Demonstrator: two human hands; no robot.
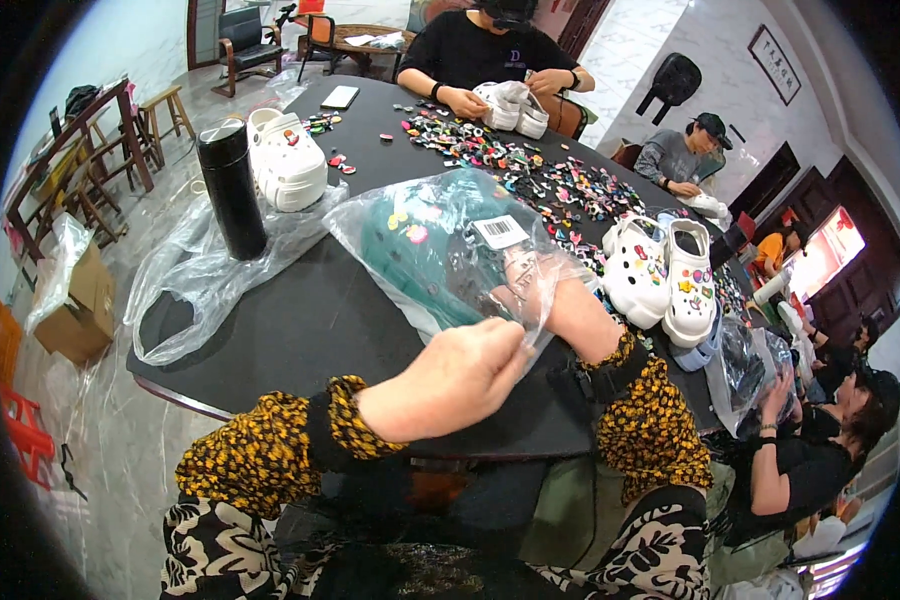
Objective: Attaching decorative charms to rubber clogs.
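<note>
Teal clog (425, 265), dotted with little charms, sits inside a crinkly clear bag (450, 225) over the black desk (300, 320). Left hand (450, 375) pinches the bag's edge; right hand (530, 290) is inside it, grip hidden.

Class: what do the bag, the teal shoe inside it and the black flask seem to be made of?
Bag: thin clear plastic film, glossy and creased. Teal shoe: probably moulded foam or rubber, matt, seen through the film. Black flask: smooth, faint sheen; coated metal or plastic, unclear.
</note>
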